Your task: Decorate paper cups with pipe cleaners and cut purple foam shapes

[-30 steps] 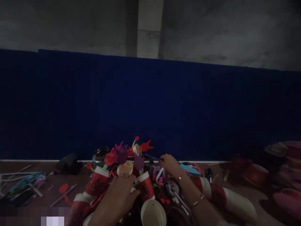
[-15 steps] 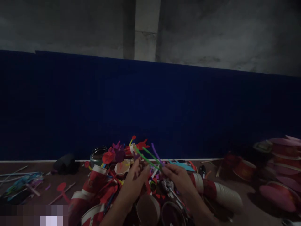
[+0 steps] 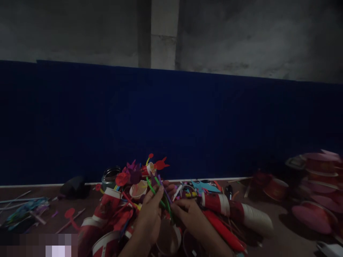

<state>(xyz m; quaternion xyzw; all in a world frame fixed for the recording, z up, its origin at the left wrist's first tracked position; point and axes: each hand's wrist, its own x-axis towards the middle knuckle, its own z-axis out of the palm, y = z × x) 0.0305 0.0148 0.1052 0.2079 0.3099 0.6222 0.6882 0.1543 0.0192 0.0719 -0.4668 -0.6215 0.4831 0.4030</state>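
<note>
My left hand (image 3: 150, 216) and my right hand (image 3: 187, 216) meet low in the middle of the view, over a heap of red-and-white paper cups (image 3: 109, 203). Both pinch a small bundle of thin green and purple sticks (image 3: 158, 191) that stands up between them, tilted to the left. Behind the sticks are cups with red and purple paper flowers (image 3: 135, 175) on stems. A stack of red-and-white cups (image 3: 235, 210) lies on its side just right of my right hand.
A brown table (image 3: 284, 228) runs along a dark blue wall panel (image 3: 171, 125). A glass jar (image 3: 110, 175) and a dark object (image 3: 75, 186) stand at the back left, loose straws (image 3: 21, 207) far left, pink and red paper bowls (image 3: 318, 192) far right.
My right hand picked up the green and purple sticks from the heap and brought them toward me. My left hand left the cups and closed on the same sticks.
</note>
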